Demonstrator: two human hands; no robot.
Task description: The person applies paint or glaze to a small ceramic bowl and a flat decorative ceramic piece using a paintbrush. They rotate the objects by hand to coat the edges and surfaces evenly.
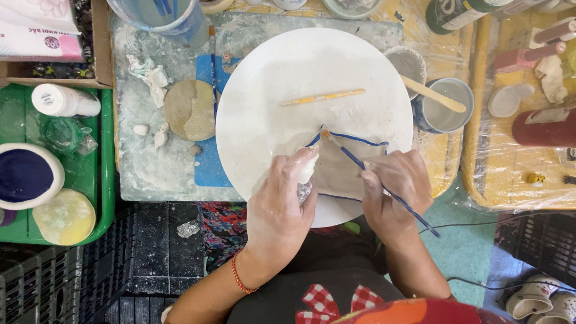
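Observation:
A large white round disc lies on a clay-smeared board. My left hand presses a white clay piece edged in blue against the disc's near part. My right hand grips a thin blue-handled brush, its tip touching the clay piece's peak where blue lines meet. A yellow-stained wooden stick rests on the disc farther out. A red string bracelet circles my left wrist.
A grey cup with a wooden stick stands right of the disc. A green tray at left holds a blue-filled bowl, a yellow lump and a white bottle. Spray cans and bottles lie at right; a water cup stands at top.

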